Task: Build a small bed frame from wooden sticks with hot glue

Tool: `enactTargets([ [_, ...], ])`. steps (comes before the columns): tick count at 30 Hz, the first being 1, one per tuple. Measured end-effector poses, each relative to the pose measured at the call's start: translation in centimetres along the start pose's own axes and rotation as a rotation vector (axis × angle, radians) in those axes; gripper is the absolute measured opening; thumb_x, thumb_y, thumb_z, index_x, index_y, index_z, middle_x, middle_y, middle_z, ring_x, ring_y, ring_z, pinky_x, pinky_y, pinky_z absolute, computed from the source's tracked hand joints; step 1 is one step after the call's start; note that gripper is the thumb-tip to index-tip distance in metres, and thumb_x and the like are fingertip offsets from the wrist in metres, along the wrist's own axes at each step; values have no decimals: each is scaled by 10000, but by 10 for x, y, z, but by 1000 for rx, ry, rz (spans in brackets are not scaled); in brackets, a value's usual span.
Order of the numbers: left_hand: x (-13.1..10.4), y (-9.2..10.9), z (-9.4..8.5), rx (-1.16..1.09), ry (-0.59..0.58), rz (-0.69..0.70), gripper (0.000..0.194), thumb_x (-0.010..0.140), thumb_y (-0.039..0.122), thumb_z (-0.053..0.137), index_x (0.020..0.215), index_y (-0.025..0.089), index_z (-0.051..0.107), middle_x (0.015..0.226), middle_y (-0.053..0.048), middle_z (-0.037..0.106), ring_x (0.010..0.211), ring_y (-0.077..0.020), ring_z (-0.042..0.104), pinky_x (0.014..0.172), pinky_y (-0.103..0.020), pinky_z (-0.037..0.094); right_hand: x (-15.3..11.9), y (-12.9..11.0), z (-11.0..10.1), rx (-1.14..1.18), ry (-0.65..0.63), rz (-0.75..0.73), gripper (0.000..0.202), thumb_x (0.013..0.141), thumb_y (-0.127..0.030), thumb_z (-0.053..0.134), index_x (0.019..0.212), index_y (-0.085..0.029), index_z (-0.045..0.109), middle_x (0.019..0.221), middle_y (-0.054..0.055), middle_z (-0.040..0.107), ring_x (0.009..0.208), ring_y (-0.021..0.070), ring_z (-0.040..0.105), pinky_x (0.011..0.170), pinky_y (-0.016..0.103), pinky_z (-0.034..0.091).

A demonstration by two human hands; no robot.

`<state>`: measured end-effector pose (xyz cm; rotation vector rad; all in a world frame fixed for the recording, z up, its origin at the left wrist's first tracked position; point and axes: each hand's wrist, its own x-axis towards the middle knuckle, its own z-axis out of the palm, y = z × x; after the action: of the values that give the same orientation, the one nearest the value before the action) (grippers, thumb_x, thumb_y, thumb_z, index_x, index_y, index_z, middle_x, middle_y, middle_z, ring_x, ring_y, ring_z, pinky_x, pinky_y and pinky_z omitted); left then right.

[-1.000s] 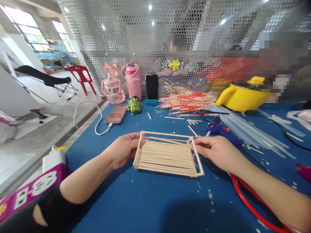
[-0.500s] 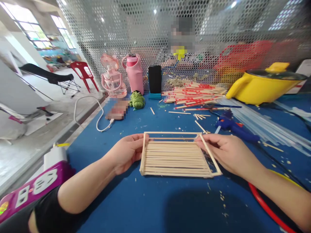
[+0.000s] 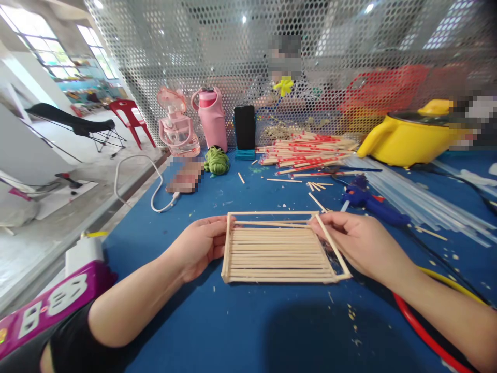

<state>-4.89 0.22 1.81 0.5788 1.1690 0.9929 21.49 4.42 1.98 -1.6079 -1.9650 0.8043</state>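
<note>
A small frame of pale wooden sticks, with a row of parallel sticks across its base, is held just above the blue table. My left hand is closed around its left side, the thumb near the far corner. My right hand pinches at the far right corner, fingertips inside the slanted side stick. One thin stick lies slightly askew beyond the row, its right end meeting my right fingertips. Whether the fingers grip that stick or only the frame is partly hidden. A blue glue gun rests beyond my right hand.
Packaged sticks are piled at the back, with clear glue sticks to the right. A yellow pot, green yarn, pink bottle and black phone line the mesh panel. A purple power strip is at left.
The thin stick near the frame's far side now sits askew, its right end closer to the row. Hands and frame keep nearly the same place; the view has shifted slightly.
</note>
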Motion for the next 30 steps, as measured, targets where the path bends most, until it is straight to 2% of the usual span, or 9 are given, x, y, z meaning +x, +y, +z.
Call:
enactTargets([
  [6, 0, -2, -1, 11, -33, 3, 110, 791, 225, 627, 844, 129, 626, 740, -48, 678, 604, -105, 635, 590, -195, 539, 0, -2, 0, -50, 12, -79, 253, 790, -396, 559, 812, -198, 716, 778, 22, 721, 737, 211, 651, 636, 274, 460],
  [9, 0, -3, -1, 16, -71, 5, 106, 794, 225, 627, 848, 135, 608, 751, -51, 679, 611, -111, 634, 604, -215, 539, 0, -6, 0, -68, 10, -108, 248, 796, -391, 551, 796, -209, 720, 828, 26, 731, 784, 228, 658, 648, 280, 465],
  [12, 1, -3, 0, 15, -43, 3, 87, 794, 192, 622, 859, 140, 595, 771, -61, 686, 641, -131, 647, 617, -237, 542, 0, -6, 1, -33, -12, -113, 232, 790, -377, 558, 772, -202, 710, 833, 33, 728, 789, 224, 650, 665, 279, 462],
  [15, 0, -2, 1, 37, -11, -12, 84, 792, 182, 619, 862, 142, 596, 779, -66, 689, 641, -137, 650, 615, -242, 543, 1, -1, 0, 114, -59, -39, 203, 773, -354, 572, 750, -183, 678, 709, 29, 690, 659, 173, 619, 574, 250, 447],
  [18, -2, -1, 3, 69, 10, -32, 91, 792, 192, 620, 864, 139, 604, 784, -69, 688, 637, -137, 649, 606, -235, 542, 2, 6, -1, 432, -76, 104, 119, 760, -291, 548, 793, -189, 597, 563, -26, 579, 453, 95, 496, 370, 188, 328],
  [20, -4, 0, 3, 85, 25, -43, 98, 795, 199, 617, 873, 141, 606, 772, -66, 683, 638, -142, 648, 591, -233, 540, 2, 8, -1, 560, -78, 153, 73, 737, -248, 547, 788, -196, 548, 521, -55, 524, 390, 69, 426, 316, 165, 264],
  [25, -6, 0, 2, 101, 22, -69, 92, 782, 212, 638, 842, 146, 613, 678, -28, 652, 535, -105, 592, 512, -198, 509, 3, 5, 3, 526, -134, 185, 115, 731, -275, 594, 752, -166, 562, 484, -64, 491, 328, 20, 320, 298, 141, 221],
  [30, -6, 2, 2, 110, 0, -89, 136, 752, 244, 678, 837, 145, 639, 647, -11, 644, 508, -79, 569, 490, -154, 485, 3, 1, 5, 637, -164, 306, 160, 709, -287, 627, 688, -158, 535, 464, -41, 516, 325, 24, 335, 291, 141, 168],
])
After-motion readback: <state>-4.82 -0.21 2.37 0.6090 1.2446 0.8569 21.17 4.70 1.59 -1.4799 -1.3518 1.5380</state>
